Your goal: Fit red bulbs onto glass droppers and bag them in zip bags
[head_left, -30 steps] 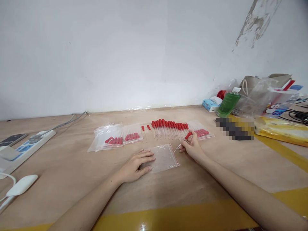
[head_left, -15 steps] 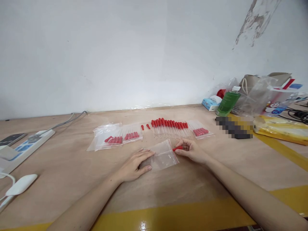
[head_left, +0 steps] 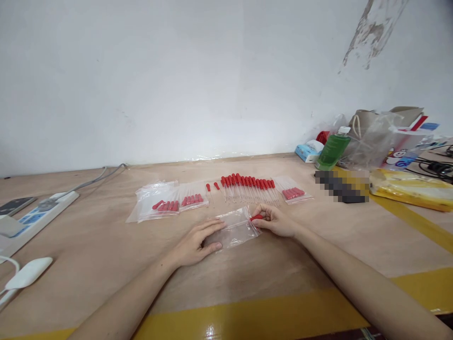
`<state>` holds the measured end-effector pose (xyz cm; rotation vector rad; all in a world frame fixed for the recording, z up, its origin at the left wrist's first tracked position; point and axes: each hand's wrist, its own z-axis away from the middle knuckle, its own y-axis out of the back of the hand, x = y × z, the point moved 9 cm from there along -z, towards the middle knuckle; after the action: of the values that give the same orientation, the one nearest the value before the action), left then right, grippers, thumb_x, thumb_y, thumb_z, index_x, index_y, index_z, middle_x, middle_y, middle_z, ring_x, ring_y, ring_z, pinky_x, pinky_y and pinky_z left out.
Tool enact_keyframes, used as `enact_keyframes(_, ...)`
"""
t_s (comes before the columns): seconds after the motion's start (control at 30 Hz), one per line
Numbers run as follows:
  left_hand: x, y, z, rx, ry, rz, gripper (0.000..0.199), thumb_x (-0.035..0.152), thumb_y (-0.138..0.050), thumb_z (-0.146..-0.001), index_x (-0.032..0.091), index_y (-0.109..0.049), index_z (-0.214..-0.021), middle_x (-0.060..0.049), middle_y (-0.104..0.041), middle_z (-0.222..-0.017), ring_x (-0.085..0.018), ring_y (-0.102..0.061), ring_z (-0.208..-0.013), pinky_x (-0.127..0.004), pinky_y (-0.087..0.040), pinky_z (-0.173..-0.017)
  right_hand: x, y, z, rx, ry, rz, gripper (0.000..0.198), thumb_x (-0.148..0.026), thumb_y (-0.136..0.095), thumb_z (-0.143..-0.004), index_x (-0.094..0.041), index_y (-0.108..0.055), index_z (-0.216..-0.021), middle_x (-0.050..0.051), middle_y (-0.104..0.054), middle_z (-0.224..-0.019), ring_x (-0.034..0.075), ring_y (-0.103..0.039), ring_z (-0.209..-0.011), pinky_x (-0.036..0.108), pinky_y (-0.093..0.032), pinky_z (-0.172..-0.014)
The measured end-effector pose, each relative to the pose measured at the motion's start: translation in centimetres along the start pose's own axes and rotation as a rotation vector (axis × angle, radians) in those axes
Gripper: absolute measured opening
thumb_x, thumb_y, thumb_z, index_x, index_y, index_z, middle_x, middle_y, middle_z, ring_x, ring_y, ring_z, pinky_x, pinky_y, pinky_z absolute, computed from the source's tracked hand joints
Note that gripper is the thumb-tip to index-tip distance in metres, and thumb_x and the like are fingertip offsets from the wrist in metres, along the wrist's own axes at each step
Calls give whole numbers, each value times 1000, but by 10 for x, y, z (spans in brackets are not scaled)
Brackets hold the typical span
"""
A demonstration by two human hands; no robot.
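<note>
My left hand point(head_left: 198, 242) lies flat with fingers spread, pressing the left end of a clear zip bag point(head_left: 235, 231) against the table. At the bag's right end, my right hand point(head_left: 274, 220) pinches a dropper by its red rubber bulb point(head_left: 256, 217). The dropper's clear stem points left at the bag's mouth and is hard to make out against the plastic. Behind the bag stands a row of droppers point(head_left: 247, 182) with red bulbs, and two single droppers point(head_left: 212, 187) lie left of it.
Filled zip bags point(head_left: 159, 208) lie at the left, one more filled bag point(head_left: 293, 192) at the right. Further right are a green bottle point(head_left: 333, 148), a tissue pack point(head_left: 308, 152) and a yellow packet point(head_left: 406, 189). A power strip point(head_left: 38, 219) lies far left.
My right hand has moved slightly left, bringing the red bulb up to and over the bag's mouth. The left hand stays on the bag. The whole view has shifted a little.
</note>
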<state>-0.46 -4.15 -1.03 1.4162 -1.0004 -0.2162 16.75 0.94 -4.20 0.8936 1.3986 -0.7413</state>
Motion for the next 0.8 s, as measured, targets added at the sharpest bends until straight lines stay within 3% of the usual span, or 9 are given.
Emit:
enact_keyframes(0.17, 0, 0, -2, 10, -1, 26, 42, 37, -48, -85, 27, -44, -125, -4, -46, -129, -21, -39, -120, -39, -34, -100, 0, 6, -2, 39, -18, 80, 28, -41, -66, -66, -15, -59, -74, -1, -59, -63, 9, -52, -54, 22, -41, -52)
enact_keyframes(0.3, 4, 0, -2, 21, -23, 38, 40, 35, -48, -85, 25, -45, -124, -4, -49, -127, -21, -41, -120, -39, -33, -101, -19, -11, 1, -79, 111, 284, 27, -41, -56, -74, -16, -66, -76, 0, -61, -70, 12, -54, -63, 24, -42, -60)
enact_keyframes(0.37, 5, 1, -2, 24, -27, 43, 38, 34, -48, -85, 25, -47, -122, -5, -50, -125, -21, -41, -119, -39, -34, -100, -18, -13, 2, -98, 110, 303, 27, -40, -54, -76, -17, -64, -86, -1, -61, -72, 12, -54, -64, 24, -42, -61)
enact_keyframes(0.43, 5, 2, -2, 28, -24, 53, 37, 34, -48, -84, 24, -48, -120, -5, -52, -123, -21, -42, -118, -38, -35, -99, -11, -5, 1, -19, 50, 253, 30, -39, -56, -74, -17, -59, -94, -3, -57, -64, 11, -52, -57, 22, -40, -55)
enact_keyframes(0.53, 5, 3, -2, 38, -19, 72, 35, 35, -50, -84, 24, -50, -117, -4, -52, -122, -20, -43, -117, -38, -35, -99, -4, 5, 1, 97, 18, 210, 26, -42, -59, -70, -17, -56, -78, -5, -49, -55, 8, -45, -48, 19, -35, -46)
enact_keyframes(0.7, 5, 2, -3, 37, -32, 84, 34, 34, -50, -83, 24, -51, -116, -5, -51, -124, -20, -42, -118, -37, -35, -99, -5, -3, 2, -10, -7, 256, 40, -50, -42, -80, -17, -52, -60, -4, -44, -47, 7, -39, -42, 19, -31, -43)
enact_keyframes(0.8, 5, 2, -3, 45, -43, 88, 34, 34, -50, -83, 23, -52, -115, -6, -51, -124, -21, -43, -118, -39, -36, -98, -11, 27, 0, 162, -3, 369, 33, -46, -46, -78, -17, -58, -68, -2, -53, -51, 9, -45, -44, 20, -34, -44)
